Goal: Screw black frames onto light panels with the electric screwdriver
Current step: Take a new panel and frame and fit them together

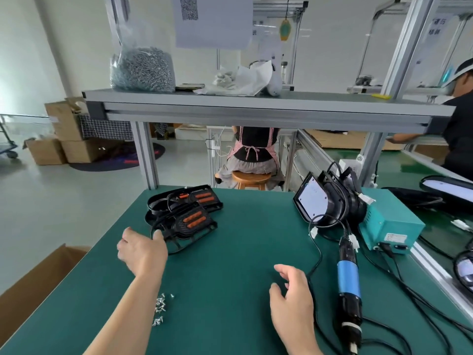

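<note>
1. Black frames (pixel 184 213) were stacked far left on the mat (pixel 230 252); the left hand (pixel 143 252) was laid at the nearest frame's edge, grip not discernible.
2. The right hand (pixel 291 298) was held slack, empty, beside the electric screwdriver (pixel 349 285).
3. A light panel (pixel 311 203) was propped far right.

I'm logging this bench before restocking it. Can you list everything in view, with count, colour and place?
black plastic frames with orange inserts: several, black, piled at far left of table
loose silver screws: small heap, silver, near left
blue and black electric screwdriver: one, lying at right, corded
teal metal power box: one, teal, far right
white-faced light panel in black housing: one, tilted, left of the power box
clear bag of silver screws: one, upper shelf, left
green table mat: one, green, covers the bench
brown cardboard box: one, beside table, left
left hand: at the frame pile's near edge
right hand: fingers relaxed, over the mat beside the screwdriver
</note>
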